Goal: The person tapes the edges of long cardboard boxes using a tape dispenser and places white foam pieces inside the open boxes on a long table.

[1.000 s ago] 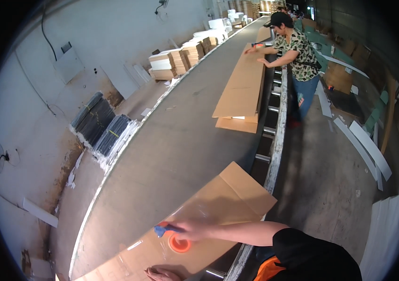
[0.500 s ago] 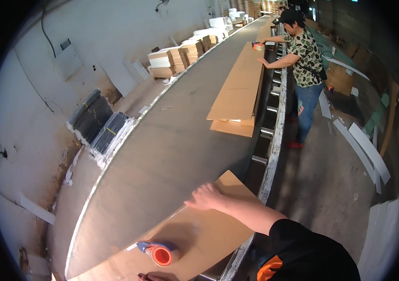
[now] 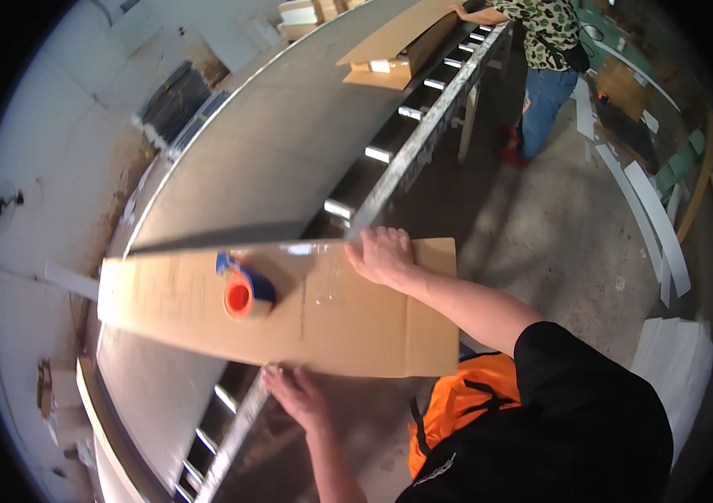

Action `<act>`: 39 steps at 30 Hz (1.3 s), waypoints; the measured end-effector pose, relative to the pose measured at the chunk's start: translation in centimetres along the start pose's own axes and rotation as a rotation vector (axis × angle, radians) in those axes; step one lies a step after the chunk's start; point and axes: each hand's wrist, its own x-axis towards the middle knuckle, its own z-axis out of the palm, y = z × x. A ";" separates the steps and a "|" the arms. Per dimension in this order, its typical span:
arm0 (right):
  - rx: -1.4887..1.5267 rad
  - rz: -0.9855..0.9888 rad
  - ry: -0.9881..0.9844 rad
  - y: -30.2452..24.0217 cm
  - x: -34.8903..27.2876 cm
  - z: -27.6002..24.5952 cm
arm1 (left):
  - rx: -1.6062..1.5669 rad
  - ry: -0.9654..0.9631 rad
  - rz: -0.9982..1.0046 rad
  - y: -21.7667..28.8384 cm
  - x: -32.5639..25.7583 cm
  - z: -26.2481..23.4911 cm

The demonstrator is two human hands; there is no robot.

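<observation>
A long flat cardboard box lies crosswise in front of me, its right end reaching past the conveyor's side rail. My right hand is closed over its far edge, toward the right end. At the near edge my left hand grips the box with its fingertips; part of that grip is hidden below the edge. On top of the box rests a tape dispenser, blue with a roll on an orange-red core, between the two hands and to their left. Strips of clear tape shine along the far edge and the top face.
Under the box runs a long conveyor with a dark belt, metal rollers and a worn side rail. Farther along, a co-worker touches another cardboard box. White panels stand at the right; an orange cloth hangs by me.
The box has swung from slanting along the belt to lying crosswise, with the tape dispenser riding on it. My left hand has come into full view at its near edge.
</observation>
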 end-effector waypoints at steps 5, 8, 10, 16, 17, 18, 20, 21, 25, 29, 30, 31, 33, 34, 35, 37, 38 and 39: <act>0.064 -0.086 -0.142 -2.0 -11.9 -1.2 | -0.047 -0.444 0.102 9.9 -7.3 -8.6; 0.110 -0.382 -0.401 -1.7 -16.3 -4.2 | 0.122 -0.537 0.129 9.6 -8.3 -11.5; 0.115 -0.435 -0.621 -0.9 -17.9 -6.4 | 0.136 -0.547 0.102 8.5 -8.7 -13.1; -0.020 -0.783 0.000 2.3 -21.8 1.7 | 0.479 -0.410 0.222 8.2 -11.0 -10.3; -0.002 -0.784 -0.007 2.3 -21.9 2.5 | 0.437 -0.428 0.206 8.2 -11.1 -10.2; 0.002 -0.799 0.058 2.5 -22.4 2.6 | 0.448 -0.443 0.204 8.0 -11.3 -10.0; 0.023 -0.800 0.107 3.0 -22.7 3.0 | 0.502 -0.468 0.197 7.0 -11.9 -9.4; 0.113 -0.820 0.083 2.8 -22.1 2.3 | 0.405 -0.473 0.152 7.3 -11.4 -9.4; 1.251 -0.219 -0.226 5.8 -17.5 1.0 | 0.403 -0.465 0.125 7.7 -10.7 -9.0; 1.921 0.915 -0.264 13.3 -18.5 10.0 | 0.417 -0.367 0.211 7.9 -10.3 -8.4; 1.929 1.044 -0.430 13.6 -20.5 12.9 | 0.419 -0.383 0.219 7.4 -10.2 -8.4; 1.825 1.191 -0.580 12.6 -21.8 14.7 | 0.444 -0.388 0.226 6.8 -10.3 -8.5; 1.929 1.059 -0.702 10.4 -24.2 17.2 | 0.464 -0.389 0.235 6.6 -10.2 -8.5; 1.930 1.062 -0.709 8.9 -24.4 17.0 | 0.470 -0.392 0.232 6.6 -10.4 -8.7; 2.229 0.991 -0.776 7.4 -24.4 16.5 | 0.462 -0.390 0.230 6.5 -10.5 -9.2; 2.418 1.003 -0.771 1.7 -23.1 12.0 | 0.489 -0.371 0.234 5.2 -10.9 -10.3; 2.306 1.094 -0.676 -1.0 -22.5 8.6 | 0.512 -0.356 0.249 4.7 -11.3 -10.6; 2.268 1.142 -0.638 -0.4 -22.1 8.5 | 0.420 -0.382 0.197 6.3 -10.7 -10.3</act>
